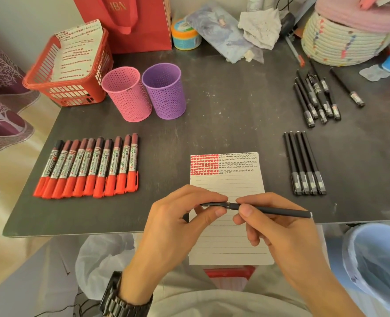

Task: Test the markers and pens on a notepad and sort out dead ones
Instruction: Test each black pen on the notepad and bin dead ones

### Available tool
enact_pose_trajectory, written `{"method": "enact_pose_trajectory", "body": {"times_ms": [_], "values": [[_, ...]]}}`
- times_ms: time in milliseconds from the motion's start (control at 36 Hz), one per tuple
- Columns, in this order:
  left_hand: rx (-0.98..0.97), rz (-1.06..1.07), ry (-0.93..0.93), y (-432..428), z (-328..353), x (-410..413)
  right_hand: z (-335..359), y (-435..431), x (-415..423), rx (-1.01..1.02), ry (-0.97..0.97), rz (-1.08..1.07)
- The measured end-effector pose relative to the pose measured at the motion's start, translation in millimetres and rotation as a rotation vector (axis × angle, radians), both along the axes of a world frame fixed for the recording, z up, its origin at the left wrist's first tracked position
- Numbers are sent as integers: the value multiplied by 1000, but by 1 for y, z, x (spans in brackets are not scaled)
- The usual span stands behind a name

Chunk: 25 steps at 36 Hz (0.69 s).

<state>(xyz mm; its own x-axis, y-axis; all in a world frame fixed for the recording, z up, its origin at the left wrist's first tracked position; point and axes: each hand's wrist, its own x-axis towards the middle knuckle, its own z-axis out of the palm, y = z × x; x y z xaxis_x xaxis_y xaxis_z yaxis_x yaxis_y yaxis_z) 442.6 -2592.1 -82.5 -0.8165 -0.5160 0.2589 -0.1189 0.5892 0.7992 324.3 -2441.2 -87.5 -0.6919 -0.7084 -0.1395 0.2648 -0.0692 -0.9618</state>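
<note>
both hands meet over the lower half of the notepad [228, 179]. the left hand [178, 227] pinches the cap [214, 204] of a black pen [281, 211] between thumb and fingers. the right hand [278, 234] grips the pen barrel just beside the cap; the barrel extends to the right. whether the cap is fully seated cannot be determined. left of the left hand: a row of red markers [88, 165], side by side. beyond the right hand, to its right: four black pens [303, 163] in a tight row. further beyond: a loose pile of black pens [315, 97].
</note>
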Motion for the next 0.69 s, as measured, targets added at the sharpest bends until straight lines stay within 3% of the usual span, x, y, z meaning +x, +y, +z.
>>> {"method": "enact_pose_trajectory", "body": {"times_ms": [694], "values": [[38, 45, 39, 4, -14, -12, -7, -9, 3, 14, 7, -115]]}}
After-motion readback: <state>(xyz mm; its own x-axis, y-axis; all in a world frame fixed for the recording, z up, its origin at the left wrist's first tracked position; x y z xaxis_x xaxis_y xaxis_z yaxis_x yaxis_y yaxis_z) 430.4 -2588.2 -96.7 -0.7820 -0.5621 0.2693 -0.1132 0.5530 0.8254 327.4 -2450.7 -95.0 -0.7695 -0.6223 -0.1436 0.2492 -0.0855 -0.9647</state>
